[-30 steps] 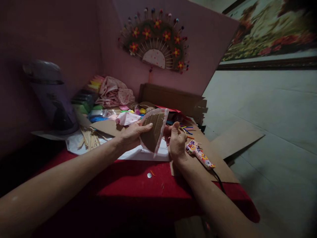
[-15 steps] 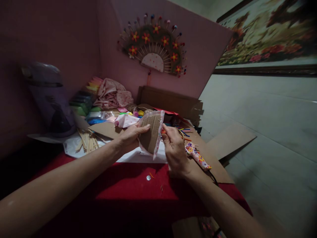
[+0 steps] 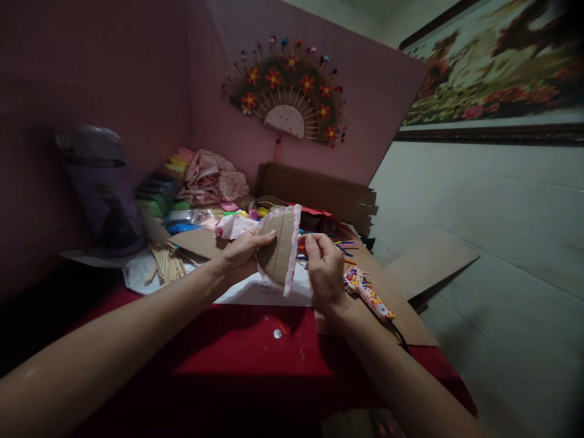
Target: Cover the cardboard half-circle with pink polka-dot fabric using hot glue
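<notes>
Left hand [image 3: 246, 252] gripping fabric-edged cardboard piece [image 3: 278, 246].

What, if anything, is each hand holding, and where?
Left hand: the cardboard half-disc, by its curved side, thumb on the face. Right hand: cannot tell whether it holds anything.

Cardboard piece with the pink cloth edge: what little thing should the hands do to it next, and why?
I'd probably press the cloth edge down with the right fingertips. The left hand grips the cardboard piece, and the right hand is right beside that edge, where the cloth folds over the cardboard.
</notes>
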The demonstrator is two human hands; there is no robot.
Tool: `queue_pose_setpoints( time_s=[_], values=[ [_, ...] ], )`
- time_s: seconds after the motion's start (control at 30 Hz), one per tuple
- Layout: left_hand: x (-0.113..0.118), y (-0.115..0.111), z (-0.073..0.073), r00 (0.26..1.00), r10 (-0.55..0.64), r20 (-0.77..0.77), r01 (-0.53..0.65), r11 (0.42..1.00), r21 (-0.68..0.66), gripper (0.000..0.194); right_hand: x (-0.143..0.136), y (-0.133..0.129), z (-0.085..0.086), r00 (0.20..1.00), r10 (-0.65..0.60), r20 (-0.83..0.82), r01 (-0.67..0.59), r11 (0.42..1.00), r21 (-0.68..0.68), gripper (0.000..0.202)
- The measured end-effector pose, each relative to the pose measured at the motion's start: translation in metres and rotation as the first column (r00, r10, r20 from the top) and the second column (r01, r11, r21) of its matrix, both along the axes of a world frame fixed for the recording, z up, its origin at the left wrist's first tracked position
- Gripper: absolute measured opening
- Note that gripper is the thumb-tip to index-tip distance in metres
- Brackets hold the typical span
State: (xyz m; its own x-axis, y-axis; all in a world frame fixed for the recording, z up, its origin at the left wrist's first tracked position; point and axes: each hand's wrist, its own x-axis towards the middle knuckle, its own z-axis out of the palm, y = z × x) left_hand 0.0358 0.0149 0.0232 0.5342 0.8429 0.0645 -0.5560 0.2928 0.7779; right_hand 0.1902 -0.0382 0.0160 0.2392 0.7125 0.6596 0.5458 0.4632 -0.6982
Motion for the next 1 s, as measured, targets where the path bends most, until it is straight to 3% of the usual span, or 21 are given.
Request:
queue_pose_setpoints(
  time_s=[0.07, 0.13, 0.4, 1.0],
  values=[
    [-0.001, 0.001, 0.001, 1.000, 0.021, -0.002, -0.021, 1.000, 0.010, 0.015, 0.000, 0.010, 0.005, 0.950, 0.145, -0.276, -0.187, 0.973, -0.135, 0.030],
    [-0.002, 0.003, 0.001, 0.998, 0.062, -0.011, -0.061, 0.998, 0.033, 0.017, 0.001, 0.017, 0.010, 0.885, 0.215, -0.413, -0.311, 0.933, -0.179, 0.031],
    [-0.002, 0.003, 0.001, 0.999, 0.047, -0.001, -0.046, 0.990, 0.133, 0.023, 0.001, 0.024, 0.014, 0.766, 0.309, -0.564, -0.472, 0.866, -0.167, 0.019],
    [0.002, 0.001, -0.006, 0.999, -0.005, -0.053, 0.012, 0.990, 0.137, 0.028, 0.007, 0.025, 0.001, 0.746, 0.320, -0.585, -0.482, 0.865, -0.142, 0.020]
  ],
)
